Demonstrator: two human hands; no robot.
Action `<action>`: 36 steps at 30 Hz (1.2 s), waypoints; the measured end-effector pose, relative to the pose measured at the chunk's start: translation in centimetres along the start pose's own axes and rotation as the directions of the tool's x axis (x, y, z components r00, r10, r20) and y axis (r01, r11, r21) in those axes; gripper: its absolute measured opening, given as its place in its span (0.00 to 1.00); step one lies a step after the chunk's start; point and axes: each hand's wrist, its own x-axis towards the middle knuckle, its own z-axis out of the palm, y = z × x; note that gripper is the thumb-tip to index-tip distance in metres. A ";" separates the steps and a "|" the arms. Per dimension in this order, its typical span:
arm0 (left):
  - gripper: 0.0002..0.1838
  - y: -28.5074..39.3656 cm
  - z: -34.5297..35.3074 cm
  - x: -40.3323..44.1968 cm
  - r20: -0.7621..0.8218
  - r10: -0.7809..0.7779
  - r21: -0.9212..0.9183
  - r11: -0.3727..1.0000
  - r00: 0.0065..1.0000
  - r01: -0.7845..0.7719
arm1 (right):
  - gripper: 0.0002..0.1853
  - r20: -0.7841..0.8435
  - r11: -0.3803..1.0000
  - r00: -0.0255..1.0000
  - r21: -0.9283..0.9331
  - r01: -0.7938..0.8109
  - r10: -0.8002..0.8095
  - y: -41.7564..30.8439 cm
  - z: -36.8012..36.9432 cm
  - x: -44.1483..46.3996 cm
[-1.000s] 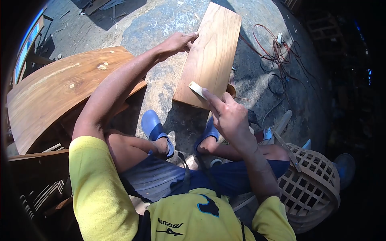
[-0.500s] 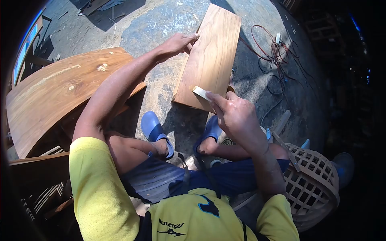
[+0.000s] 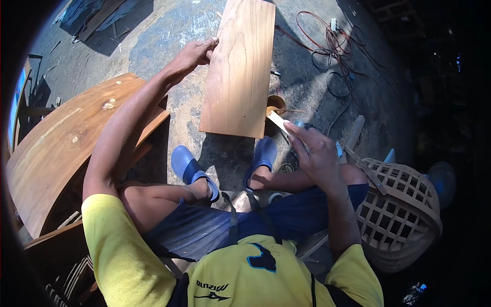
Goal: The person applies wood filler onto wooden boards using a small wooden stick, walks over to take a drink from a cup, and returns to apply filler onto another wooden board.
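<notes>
A long light-brown wooden board (image 3: 239, 71) lies in front of my feet, its near end above the blue clogs. My left hand (image 3: 197, 53) grips the board's left edge near the far end, with the thumb on top. In my right hand (image 3: 317, 153) is a pale, flat strip (image 3: 277, 122), pinched between thumb and fingers. The strip's tip is beside the board's near right corner, at the rim of a round container (image 3: 276, 102) with brown contents. That container is partly hidden by the board.
A curved wooden panel (image 3: 66, 138) with light knots stands at the left. Tangled cables (image 3: 335, 46) lie on the floor at the upper right. A lattice basket (image 3: 396, 210) is at the right, beside wooden sticks. Blue clogs (image 3: 186, 163) are on my feet.
My right hand has moved the strip off the board's surface, right to the round container. The view has shifted, so the board appears farther left and more upright. My left hand keeps its hold.
</notes>
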 end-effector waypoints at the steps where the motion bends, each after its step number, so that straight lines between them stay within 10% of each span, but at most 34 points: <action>1: 0.34 0.2 0.1 -0.1 -0.004 0.005 -0.025 1.000 1.000 -0.005 | 0.18 -0.015 1.000 1.000 0.018 0.020 -0.019 -0.4 0.6 0.0; 28: 0.32 -0.1 -0.5 0.3 0.010 -0.016 0.021 1.000 1.000 0.015 | 0.16 0.288 0.943 0.957 -0.318 0.101 -0.005 -4.0 -2.0 3.5; 36: 0.31 0.2 -0.4 0.1 0.013 -0.028 0.013 1.000 1.000 0.028 | 0.17 0.113 0.952 0.946 0.014 0.305 -0.305 -0.5 -2.0 3.2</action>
